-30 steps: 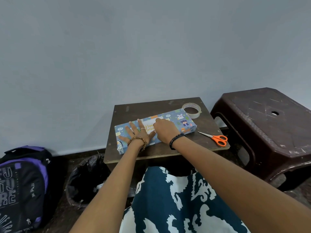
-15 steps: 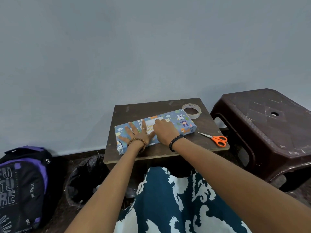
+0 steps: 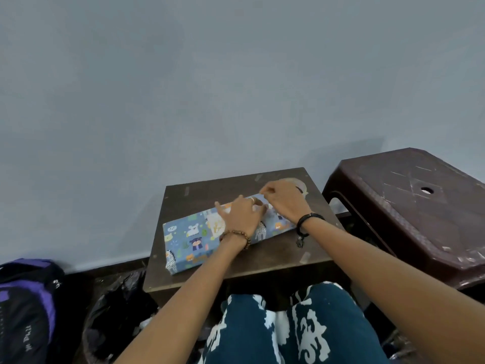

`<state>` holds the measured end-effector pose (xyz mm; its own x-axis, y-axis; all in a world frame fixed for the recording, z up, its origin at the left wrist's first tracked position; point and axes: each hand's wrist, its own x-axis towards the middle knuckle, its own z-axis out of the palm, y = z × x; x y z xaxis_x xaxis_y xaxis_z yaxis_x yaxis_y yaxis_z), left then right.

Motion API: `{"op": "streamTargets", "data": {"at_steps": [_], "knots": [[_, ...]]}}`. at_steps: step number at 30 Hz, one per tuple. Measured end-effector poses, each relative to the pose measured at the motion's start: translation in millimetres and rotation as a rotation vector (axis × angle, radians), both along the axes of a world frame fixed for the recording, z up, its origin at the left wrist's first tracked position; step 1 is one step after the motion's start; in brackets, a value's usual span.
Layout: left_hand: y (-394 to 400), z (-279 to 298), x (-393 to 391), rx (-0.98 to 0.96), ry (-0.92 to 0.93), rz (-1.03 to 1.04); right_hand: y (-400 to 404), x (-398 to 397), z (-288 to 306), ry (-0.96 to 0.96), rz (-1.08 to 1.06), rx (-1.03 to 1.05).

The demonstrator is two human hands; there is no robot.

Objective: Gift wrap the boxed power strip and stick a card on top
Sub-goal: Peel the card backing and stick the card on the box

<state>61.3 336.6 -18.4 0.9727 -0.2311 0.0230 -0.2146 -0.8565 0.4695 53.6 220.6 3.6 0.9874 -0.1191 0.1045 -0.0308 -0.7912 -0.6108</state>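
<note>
Wrapped box (image 3: 193, 239) lies on the small brown bench (image 3: 275, 254), set diagonally: near-left end close to the bench's front edge, far-right end running back under both hands. Paper is blue with cartoon animals. Card (image 3: 215, 225), pale with yellowish markings, sits on the box top about mid-length; only its left part shows, the rest is covered by the left hand (image 3: 242, 215). Print on the card cannot be read.

Left hand rests palm down on the box over the card, fingers loosely bent, one finger extended toward the far left; beaded bracelet at the wrist. Right hand (image 3: 284, 202) is just beside it, over the far-right end of the box, thumb and forefinger pinched together. What they pinch is too small and blurred to identify; possibly a strip of tape, cannot confirm. Black band with a small charm at that wrist. Hands are close together, fingers nearly touching.

Tape roll (image 3: 300, 184) sits at the far-right corner of the bench, mostly hidden behind the right hand; only a pale curved edge shows.

Surroundings: dark brown plastic stool (image 3: 409, 203) right of the bench, cut off at the frame edge. Purple and black backpack (image 3: 25, 306) on the floor at left, also cut off. Black bin bag (image 3: 115, 316) between backpack and bench. Patterned teal-and-white trousers (image 3: 294, 327) fill the near foreground and hide the bench's lower front.
</note>
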Motion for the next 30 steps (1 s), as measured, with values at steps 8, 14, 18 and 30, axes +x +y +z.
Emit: {"op": "streamTargets", "data": {"at_steps": [8,14,18,30], "knots": [[-74.1,3.6,78.2,0.132,-0.069,0.056,-83.7,49.6,-26.0,0.026,-0.402,0.024],[-90.9,-9.7,121.8,0.305,0.075,0.102,-109.5,65.9,-50.4,0.187,-0.479,0.037],[-99.4,-23.3,135.6,0.160,0.224,0.090,-111.7,74.7,-54.9,0.180,-0.465,0.083],[-172.9,17.6,112.9,-0.407,0.334,-0.204,-190.0,54.0,-12.8,-0.024,-0.692,0.099]]}}
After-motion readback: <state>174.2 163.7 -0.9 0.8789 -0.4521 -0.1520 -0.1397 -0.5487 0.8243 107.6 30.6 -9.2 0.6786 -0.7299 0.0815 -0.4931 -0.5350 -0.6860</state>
